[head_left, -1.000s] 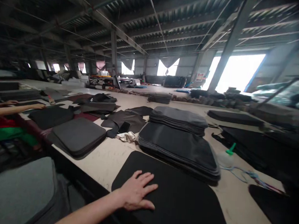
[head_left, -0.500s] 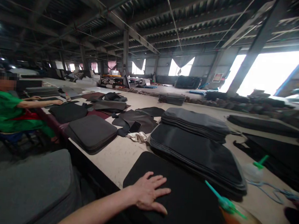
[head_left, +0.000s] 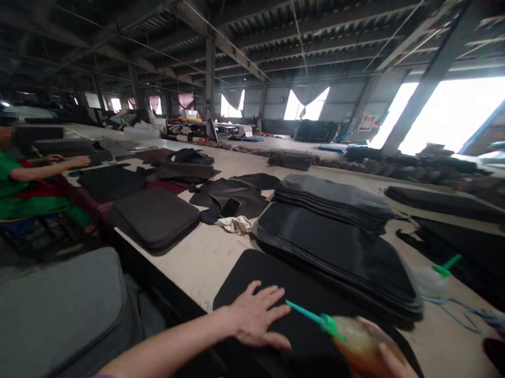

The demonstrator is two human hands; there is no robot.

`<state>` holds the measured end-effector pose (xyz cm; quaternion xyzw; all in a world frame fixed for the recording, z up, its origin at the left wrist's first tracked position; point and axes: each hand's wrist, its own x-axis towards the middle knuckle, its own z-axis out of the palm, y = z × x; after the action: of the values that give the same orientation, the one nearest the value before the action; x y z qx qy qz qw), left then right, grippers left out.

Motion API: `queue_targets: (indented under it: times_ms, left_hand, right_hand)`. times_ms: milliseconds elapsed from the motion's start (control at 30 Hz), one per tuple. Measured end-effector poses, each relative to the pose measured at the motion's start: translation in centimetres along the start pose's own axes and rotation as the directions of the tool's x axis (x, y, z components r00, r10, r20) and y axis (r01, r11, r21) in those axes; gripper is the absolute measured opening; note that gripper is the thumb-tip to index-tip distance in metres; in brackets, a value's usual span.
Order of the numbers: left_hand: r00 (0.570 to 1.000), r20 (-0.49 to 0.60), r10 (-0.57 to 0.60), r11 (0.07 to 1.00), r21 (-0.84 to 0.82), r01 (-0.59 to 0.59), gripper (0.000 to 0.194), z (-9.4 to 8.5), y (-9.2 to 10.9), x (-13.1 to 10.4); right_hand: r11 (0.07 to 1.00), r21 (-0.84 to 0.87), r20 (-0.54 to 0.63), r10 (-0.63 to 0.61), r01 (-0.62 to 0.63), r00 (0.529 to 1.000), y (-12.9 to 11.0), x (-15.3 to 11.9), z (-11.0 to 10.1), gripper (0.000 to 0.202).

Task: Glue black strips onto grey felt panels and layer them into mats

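Gripping a squeeze bottle in the right hand, fingers closed round the body. Holds it tilted well over, amber contents visible through the wall, green cap toward the left. Points the turquoise nozzle at the left hand, tip just beside the fingers. Cannot tell about contact between tip and surface below.

Rests the left hand palm down on a black panel, fingers spread, nothing grasped. Panel flat on the pale table, at the near edge, under both hands.

Just beyond the panel: a stack of black pieces, with a grey stack behind. Left of these, a crumpled whitish cloth and a phone near dark scraps. Farther left, on the table edge, a dark rounded pile. To the right, a second bottle, green-topped, near a bluish cord. Lower left, below table level, another grey stack. At far left, a seated co-worker in green, arms reaching over the table.
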<state>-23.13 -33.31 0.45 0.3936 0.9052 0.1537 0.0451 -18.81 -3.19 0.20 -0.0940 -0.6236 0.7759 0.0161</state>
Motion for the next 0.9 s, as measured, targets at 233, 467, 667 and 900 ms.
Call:
queue_targets:
  times_ms: [233,467,667,900]
  left_hand:
    - [0.997,-0.073,0.033,0.999,-0.001,-0.033,0.082,1.0,1.9,-0.4]
    - [0.995,-0.074,-0.07,0.998,-0.008,0.07,0.088,4.2,2.2,-0.2]
    - [0.997,-0.061,-0.056,0.998,-0.009,0.056,0.076,5.9,1.7,-0.1]
    - [0.998,-0.055,-0.037,0.999,-0.012,0.036,0.067,5.9,1.7,-0.5]
  right_hand:
    - [0.965,-0.182,0.146,-0.163,0.188,0.976,-3.6,-1.6,5.7,0.063]
    - [0.874,-0.313,0.438,-0.215,0.372,0.873,-1.3,-0.4,10.5,0.062]
    - [0.748,-0.38,0.547,-0.292,0.544,0.784,1.2,0.5,14.1,0.057]
    - [0.59,-0.401,0.666,-0.338,0.701,0.665,1.1,1.2,15.3,0.045]
